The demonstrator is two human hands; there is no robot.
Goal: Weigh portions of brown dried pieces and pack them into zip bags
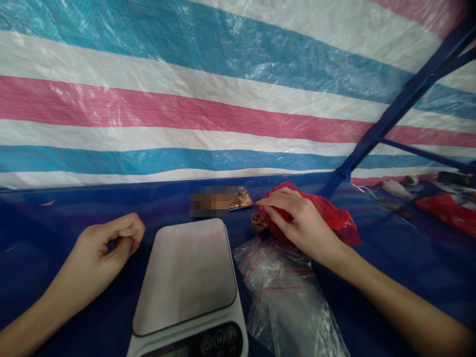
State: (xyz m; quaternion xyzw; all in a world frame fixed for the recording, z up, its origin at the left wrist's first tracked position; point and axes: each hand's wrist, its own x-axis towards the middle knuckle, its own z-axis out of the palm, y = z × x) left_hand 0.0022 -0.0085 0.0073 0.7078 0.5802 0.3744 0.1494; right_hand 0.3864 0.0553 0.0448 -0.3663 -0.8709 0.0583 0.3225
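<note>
The left hand (pixel 107 243) rests clenched beside the scale (pixel 186 277); the right hand (pixel 293 218) lies slack on a red bag (pixel 336 215). Clear bags (pixel 286 292) lie beside it.

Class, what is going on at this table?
The person's right hand lies on a crumpled red plastic bag next to a small brown cup. The left hand, loosely curled, rests on the blue table cover left of a white digital scale with a bare plate. Clear zip bags lie right of the scale.

glossy red plastic bag (pixel 330 213), smooth scale (pixel 186 277)
</note>
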